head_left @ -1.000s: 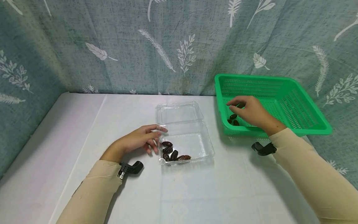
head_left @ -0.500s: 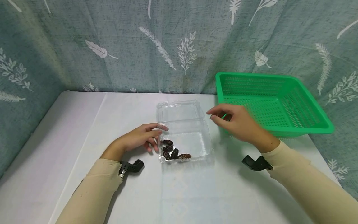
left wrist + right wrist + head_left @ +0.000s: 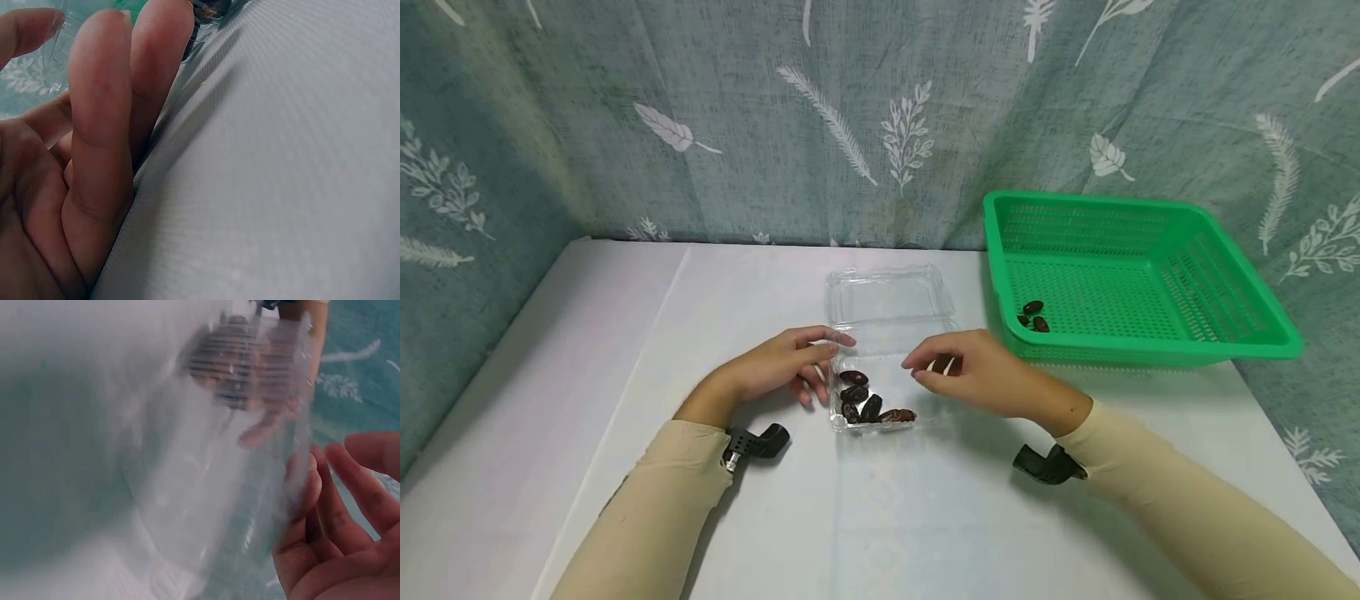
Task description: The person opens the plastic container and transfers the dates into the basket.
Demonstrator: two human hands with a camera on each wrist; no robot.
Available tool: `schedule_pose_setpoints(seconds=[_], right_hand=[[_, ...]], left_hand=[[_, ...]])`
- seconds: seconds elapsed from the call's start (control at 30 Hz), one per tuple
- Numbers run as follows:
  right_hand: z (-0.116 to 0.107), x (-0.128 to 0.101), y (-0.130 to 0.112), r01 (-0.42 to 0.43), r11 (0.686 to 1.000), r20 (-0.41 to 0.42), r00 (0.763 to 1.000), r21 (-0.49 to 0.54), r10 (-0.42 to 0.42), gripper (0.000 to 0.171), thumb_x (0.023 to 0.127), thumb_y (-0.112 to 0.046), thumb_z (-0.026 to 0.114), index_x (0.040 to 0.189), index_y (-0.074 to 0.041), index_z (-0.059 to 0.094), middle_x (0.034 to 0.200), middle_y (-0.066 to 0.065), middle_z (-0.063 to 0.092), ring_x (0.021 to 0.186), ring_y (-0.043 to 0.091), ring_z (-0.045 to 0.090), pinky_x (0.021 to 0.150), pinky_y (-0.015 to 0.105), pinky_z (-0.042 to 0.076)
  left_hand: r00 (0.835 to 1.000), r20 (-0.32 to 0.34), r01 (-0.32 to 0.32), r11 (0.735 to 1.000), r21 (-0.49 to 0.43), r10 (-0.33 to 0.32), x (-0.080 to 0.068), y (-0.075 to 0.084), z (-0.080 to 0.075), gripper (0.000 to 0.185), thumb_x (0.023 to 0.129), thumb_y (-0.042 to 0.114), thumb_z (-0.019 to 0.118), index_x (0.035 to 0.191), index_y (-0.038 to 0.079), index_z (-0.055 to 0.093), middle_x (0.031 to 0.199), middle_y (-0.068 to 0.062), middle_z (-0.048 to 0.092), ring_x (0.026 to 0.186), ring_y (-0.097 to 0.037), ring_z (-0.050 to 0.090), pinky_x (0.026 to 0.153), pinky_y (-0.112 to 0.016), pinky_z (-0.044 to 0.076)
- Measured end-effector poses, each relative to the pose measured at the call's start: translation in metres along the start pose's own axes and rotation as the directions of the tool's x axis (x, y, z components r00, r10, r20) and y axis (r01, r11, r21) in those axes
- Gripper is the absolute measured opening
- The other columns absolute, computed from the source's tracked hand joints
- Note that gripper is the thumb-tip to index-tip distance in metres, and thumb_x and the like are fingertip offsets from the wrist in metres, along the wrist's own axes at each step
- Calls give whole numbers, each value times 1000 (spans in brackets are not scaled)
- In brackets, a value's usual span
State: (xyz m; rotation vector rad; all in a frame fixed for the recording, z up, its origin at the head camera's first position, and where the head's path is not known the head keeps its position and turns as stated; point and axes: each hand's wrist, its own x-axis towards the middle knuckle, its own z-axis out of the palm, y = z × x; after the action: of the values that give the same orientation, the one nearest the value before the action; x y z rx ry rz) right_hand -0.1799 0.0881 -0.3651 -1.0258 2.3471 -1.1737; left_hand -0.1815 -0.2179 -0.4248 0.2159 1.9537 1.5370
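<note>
A clear plastic clamshell box (image 3: 891, 298) lies with its lid folded back. Several dark brown dates (image 3: 871, 408) lie along the left and near sides of its base. My left hand (image 3: 782, 367) rests at the box's left edge, index finger reaching over the rim and the other fingers loosely bent. My right hand (image 3: 977, 373) is over the right part of the base, thumb and fingers pinching a date (image 3: 942, 364) that shows only as a dark patch between them. In the right wrist view, the fingers (image 3: 337, 512) are beside the blurred clear plastic.
A green slotted basket (image 3: 1150, 350) stands at the back right with a few dates (image 3: 1033, 307) in its near left corner. White cloth (image 3: 760, 525) covers the table, and a leaf-patterned curtain (image 3: 737, 100) hangs behind it. A black wrist mount (image 3: 1051, 465) sits below the right wrist.
My right hand has moved left and nearer from inside the basket to over the box. The left hand has stayed at the box edge.
</note>
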Motion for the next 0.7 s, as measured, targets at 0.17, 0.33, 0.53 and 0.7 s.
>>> schedule_pose_setpoints(seconds=[0.17, 0.33, 0.53, 0.7], right_hand=[[11, 5, 5, -25, 1000, 120, 993, 6, 24, 17, 94, -9, 67, 109, -5, 74, 100, 9, 75, 76, 6, 63, 72, 27, 57], [14, 9, 6, -41, 999, 194, 980, -7, 42, 18, 94, -10, 66, 110, -6, 74, 102, 8, 75, 78, 7, 66, 74, 27, 58], [15, 15, 2, -51, 996, 305, 950, -70, 70, 19, 94, -12, 65, 111, -9, 74, 96, 0, 74, 79, 4, 66, 70, 20, 55], [16, 20, 1, -35, 996, 364, 929, -79, 62, 20, 94, -10, 65, 112, -6, 73, 93, 0, 73, 73, 3, 65, 66, 19, 54]], left_hand=[[1000, 5, 3, 1000, 1, -3, 0, 0, 1, 44, 107, 37, 45, 145, 15, 48, 95, -11, 63, 73, -20, 72, 58, -30, 59], [1000, 8, -4, 1000, -8, 4, 1, 0, 0, 45, 106, 38, 46, 145, 15, 48, 94, -11, 63, 73, -20, 72, 58, -30, 58], [1000, 3, 0, 1000, -12, 0, 2, -3, 0, 45, 106, 39, 47, 145, 17, 49, 94, -11, 63, 73, -20, 72, 58, -30, 58], [1000, -2, -1, 1000, -4, 1, 3, -2, -1, 44, 106, 41, 48, 144, 19, 50, 94, -11, 63, 74, -21, 72, 59, -31, 59]])
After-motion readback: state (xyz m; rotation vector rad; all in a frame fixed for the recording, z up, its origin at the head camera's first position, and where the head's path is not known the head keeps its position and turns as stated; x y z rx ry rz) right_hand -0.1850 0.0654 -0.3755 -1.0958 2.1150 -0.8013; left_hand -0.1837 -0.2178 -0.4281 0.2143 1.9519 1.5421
